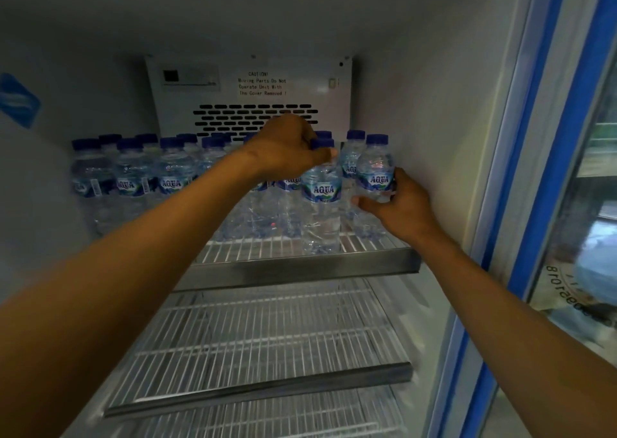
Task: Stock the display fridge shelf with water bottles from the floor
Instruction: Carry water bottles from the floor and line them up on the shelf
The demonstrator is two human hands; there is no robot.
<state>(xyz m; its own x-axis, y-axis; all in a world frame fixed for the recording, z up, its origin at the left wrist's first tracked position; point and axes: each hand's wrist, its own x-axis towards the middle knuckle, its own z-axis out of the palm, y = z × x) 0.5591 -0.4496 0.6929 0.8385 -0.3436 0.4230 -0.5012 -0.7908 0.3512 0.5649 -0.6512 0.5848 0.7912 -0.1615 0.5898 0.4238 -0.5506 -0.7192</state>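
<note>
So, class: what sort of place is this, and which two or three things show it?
Probably a shop: the inside of a glass-door display fridge. Clues: white wire shelves, rows of identical blue-capped clear plastic Aqua water bottles, and the blue-framed glass door.

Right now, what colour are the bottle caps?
Dark blue, clearest in the head view on the bottle caps.

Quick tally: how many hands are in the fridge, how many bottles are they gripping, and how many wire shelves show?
Hands: 2, left hand, right hand
Held bottles: 2, left bottle, right bottle
Shelves: 3, top shelf, middle shelf, bottom shelf
Total: 7
</note>
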